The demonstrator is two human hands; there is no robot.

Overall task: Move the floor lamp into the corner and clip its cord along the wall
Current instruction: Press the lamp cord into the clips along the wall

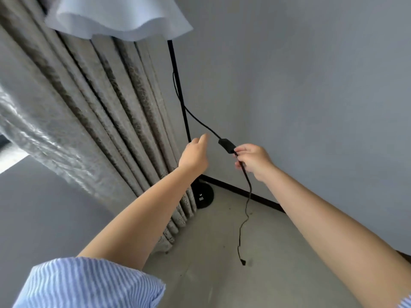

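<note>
The floor lamp stands in the corner: a thin black pole (179, 90), a white wavy shade (115, 16) at the top, and a round black base (203, 196) on the floor, partly behind the curtain. Its black cord (200, 122) leaves the pole, runs through an inline switch (226, 145), and hangs down to a loose end (242, 261) near the floor. My right hand (253, 161) pinches the cord just below the switch. My left hand (195, 153) reaches toward the pole, fingers apart, holding nothing.
A grey patterned curtain (100, 112) hangs left of the lamp down to the floor. A grey wall (311, 96) with a dark baseboard (244, 193) runs to the right. The floor (222, 263) is pale concrete.
</note>
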